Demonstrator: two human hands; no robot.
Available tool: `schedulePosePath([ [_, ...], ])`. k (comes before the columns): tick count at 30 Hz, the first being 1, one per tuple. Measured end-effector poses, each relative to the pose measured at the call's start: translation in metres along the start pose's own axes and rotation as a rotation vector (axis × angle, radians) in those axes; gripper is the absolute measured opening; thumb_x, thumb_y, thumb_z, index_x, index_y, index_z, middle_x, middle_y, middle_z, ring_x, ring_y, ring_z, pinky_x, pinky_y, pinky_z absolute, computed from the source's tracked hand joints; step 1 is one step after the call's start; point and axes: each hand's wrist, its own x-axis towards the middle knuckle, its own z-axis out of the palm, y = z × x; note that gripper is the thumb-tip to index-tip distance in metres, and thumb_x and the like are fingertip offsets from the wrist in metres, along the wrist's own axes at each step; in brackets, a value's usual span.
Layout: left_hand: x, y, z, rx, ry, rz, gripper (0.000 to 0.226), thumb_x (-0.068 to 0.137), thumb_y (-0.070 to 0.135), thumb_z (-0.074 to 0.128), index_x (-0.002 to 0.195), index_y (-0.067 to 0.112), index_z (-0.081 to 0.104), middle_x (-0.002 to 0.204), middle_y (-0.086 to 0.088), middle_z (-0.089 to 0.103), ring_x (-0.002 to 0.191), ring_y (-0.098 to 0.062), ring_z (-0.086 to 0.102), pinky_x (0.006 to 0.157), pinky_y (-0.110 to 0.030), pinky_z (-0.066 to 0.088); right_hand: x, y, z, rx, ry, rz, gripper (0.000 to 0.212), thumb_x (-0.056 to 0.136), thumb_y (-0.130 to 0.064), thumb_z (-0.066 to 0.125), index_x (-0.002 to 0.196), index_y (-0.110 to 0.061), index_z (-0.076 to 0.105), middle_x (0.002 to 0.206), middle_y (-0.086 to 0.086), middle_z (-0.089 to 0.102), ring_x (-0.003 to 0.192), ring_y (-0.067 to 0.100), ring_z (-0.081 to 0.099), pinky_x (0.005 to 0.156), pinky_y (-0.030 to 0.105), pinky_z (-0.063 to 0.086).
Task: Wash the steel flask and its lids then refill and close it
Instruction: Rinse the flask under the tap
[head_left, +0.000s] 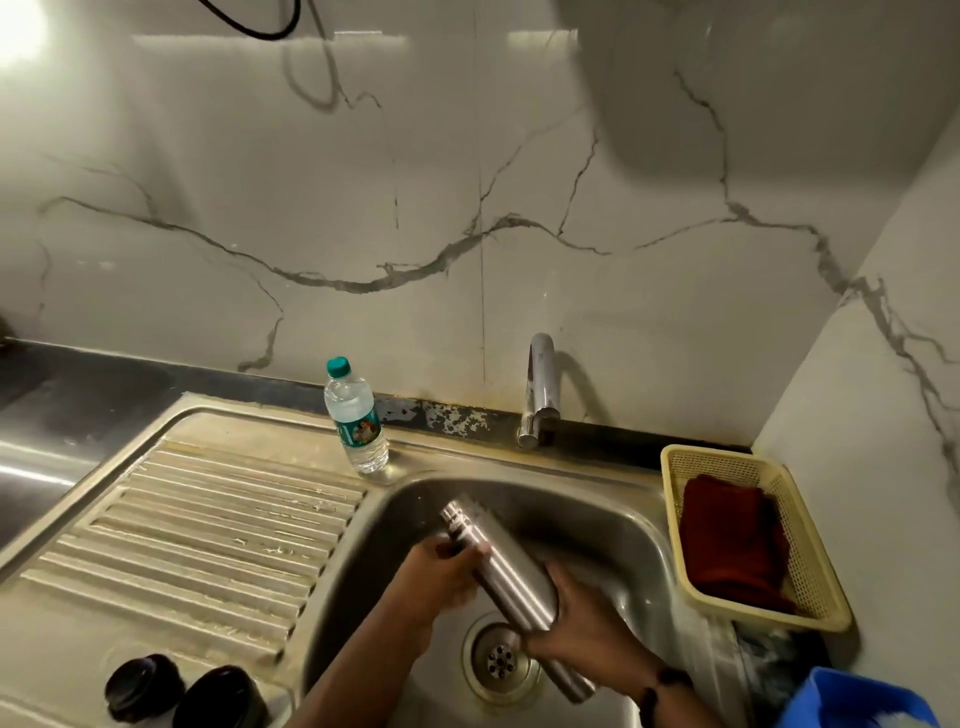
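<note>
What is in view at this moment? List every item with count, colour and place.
steel flask: 1, silver, tilted over the sink basin, open, held in both hands
flask lids: 2, dark, on the drainboard's near edge
water bottle: 1, clear with green cap, upright on the sink rim
tap: 1, chrome, behind the basin
sink: 1, steel, centre
basket: 1, cream, right of the sink
cloth: 1, dark red, in the basket
blue container: 1, bottom right corner
left hand: grips the flask near its neck
right hand: grips the flask body
</note>
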Motion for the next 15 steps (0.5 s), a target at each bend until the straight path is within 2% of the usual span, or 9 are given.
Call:
schedulePosePath([
  [2,-0.003,-0.012,-0.004,-0.021,0.016,-0.143,0.012,0.094,0.009,0.064,0.101,-0.001,0.064,0.08,-0.011,0.066,0.065,-0.02,0.067,0.061,-0.029,0.056,-0.006,0.011,0.009,0.011,0.04,0.119,0.088,0.054,-0.055,0.08,0.129,-0.039,0.038,0.11,-0.013,0.065,0.091,0.004,0.065,0.079,0.025,0.056],
  [4,-0.002,-0.025,-0.012,-0.003,0.061,-0.164,0.007,0.097,0.006,0.061,0.097,-0.001,0.063,0.082,-0.014,0.067,0.071,-0.024,0.067,0.062,-0.029,0.057,-0.008,0.018,0.017,-0.119,0.043,0.145,0.099,0.056,-0.058,0.073,0.142,-0.031,0.032,0.121,-0.006,0.063,0.101,0.012,0.064,0.081,0.023,0.053],
  [6,-0.006,-0.034,-0.016,0.015,0.081,-0.183,0.004,0.096,0.002,0.06,0.094,0.0,0.063,0.081,-0.014,0.067,0.068,-0.025,0.066,0.06,-0.031,0.057,-0.008,0.019,0.026,-0.334,0.018,0.137,0.105,0.057,-0.058,0.069,0.149,-0.03,0.025,0.129,-0.003,0.059,0.11,0.018,0.061,0.081,0.027,0.05],
  [9,-0.012,-0.04,-0.015,-0.027,0.145,-0.193,0.006,0.095,-0.004,0.059,0.092,0.001,0.06,0.078,-0.015,0.065,0.064,-0.024,0.065,0.052,-0.028,0.056,-0.009,0.017,0.038,-0.354,0.068,0.219,0.104,0.056,-0.057,0.067,0.147,-0.031,0.025,0.125,-0.002,0.062,0.108,0.02,0.063,0.078,0.03,0.05],
  [11,-0.013,-0.043,-0.015,-0.032,0.18,-0.127,0.013,0.092,-0.01,0.059,0.093,0.003,0.058,0.079,-0.016,0.063,0.064,-0.023,0.062,0.048,-0.023,0.055,-0.007,0.016,0.039,-0.441,0.021,0.186,0.102,0.056,-0.058,0.067,0.147,-0.034,0.025,0.127,-0.002,0.061,0.111,0.02,0.062,0.082,0.03,0.05],
  [12,-0.012,-0.046,-0.015,0.002,0.178,-0.094,0.017,0.089,-0.012,0.061,0.093,0.005,0.059,0.082,-0.016,0.064,0.067,-0.023,0.063,0.052,-0.024,0.057,-0.007,0.017,0.037,-0.484,-0.017,0.173,0.1,0.057,-0.058,0.068,0.146,-0.035,0.027,0.127,-0.002,0.061,0.112,0.021,0.061,0.083,0.03,0.049],
  [13,-0.009,-0.052,-0.017,0.123,0.19,-0.016,0.02,0.086,-0.009,0.066,0.095,0.008,0.062,0.089,-0.013,0.068,0.073,-0.022,0.067,0.062,-0.028,0.06,-0.008,0.017,0.036,-0.55,-0.057,0.15,0.095,0.058,-0.058,0.07,0.143,-0.036,0.032,0.128,-0.002,0.061,0.114,0.022,0.06,0.085,0.03,0.048],
  [15,-0.006,-0.06,-0.023,0.598,0.16,0.229,0.038,0.079,0.005,0.074,0.113,0.019,0.065,0.111,-0.001,0.071,0.1,-0.018,0.069,0.089,-0.032,0.056,-0.007,0.017,0.034,-0.65,-0.105,0.121,0.084,0.058,-0.057,0.072,0.133,-0.037,0.042,0.125,-0.003,0.062,0.113,0.022,0.06,0.082,0.03,0.046],
])
